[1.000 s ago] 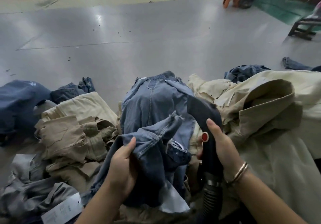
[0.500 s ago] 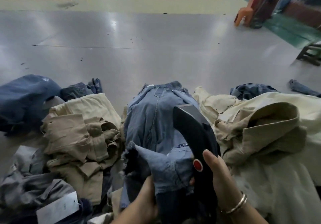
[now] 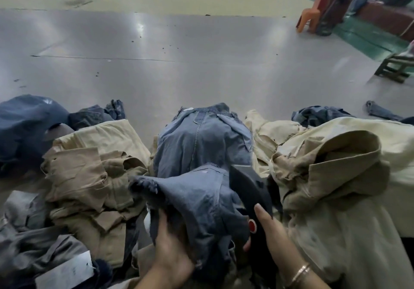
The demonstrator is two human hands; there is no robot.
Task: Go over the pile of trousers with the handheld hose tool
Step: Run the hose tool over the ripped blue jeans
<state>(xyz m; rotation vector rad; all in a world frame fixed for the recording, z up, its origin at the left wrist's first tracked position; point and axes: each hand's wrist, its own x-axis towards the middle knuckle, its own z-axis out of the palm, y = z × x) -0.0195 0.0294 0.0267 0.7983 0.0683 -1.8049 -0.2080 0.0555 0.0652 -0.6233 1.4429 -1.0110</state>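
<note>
Left hand (image 3: 172, 247): grips jeans (image 3: 201, 201), now bunched lower.
Right hand (image 3: 274, 236): grips tool (image 3: 248, 190), nozzle risen clear.
Meaning: this pair seems done; next trousers due.

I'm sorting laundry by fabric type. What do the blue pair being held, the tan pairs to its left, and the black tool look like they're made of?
Blue trousers: apparently washed denim, matte, with a frayed hem and visible seams. Tan trousers: probably cotton twill, matte and creased. Hose tool: likely dark moulded plastic, smooth, with a red button; the right hand grips it, the left hand holds the denim.
</note>
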